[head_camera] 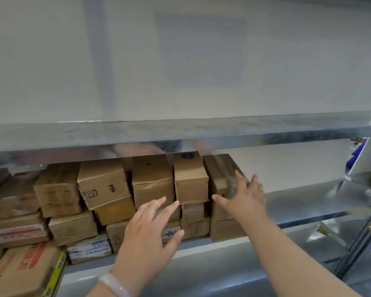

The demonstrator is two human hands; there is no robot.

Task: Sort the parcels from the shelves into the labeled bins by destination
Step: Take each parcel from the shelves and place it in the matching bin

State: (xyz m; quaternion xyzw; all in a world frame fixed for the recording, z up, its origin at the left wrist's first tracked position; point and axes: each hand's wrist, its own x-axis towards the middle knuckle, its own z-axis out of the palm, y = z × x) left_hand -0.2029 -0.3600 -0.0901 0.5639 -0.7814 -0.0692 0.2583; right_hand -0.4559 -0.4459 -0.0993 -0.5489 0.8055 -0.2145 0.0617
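Observation:
Several brown cardboard parcels are stacked on a metal shelf (293, 202). A small upright parcel (191, 185) stands in the top row, with a taped parcel (221, 179) leaning at its right. My left hand (150, 230) reaches in with fingers spread, its fingertips just below and left of the small parcel. My right hand (242, 196) is spread open against the taped parcel's right side, thumb pointing at the small parcel. Neither hand grips anything.
An upper metal shelf (180, 133) hangs low over the parcels. More parcels fill the left, including one with red print (24, 266) at the front. The shelf's right part is bare metal. Shelf posts and a white-blue object (360, 159) stand at right.

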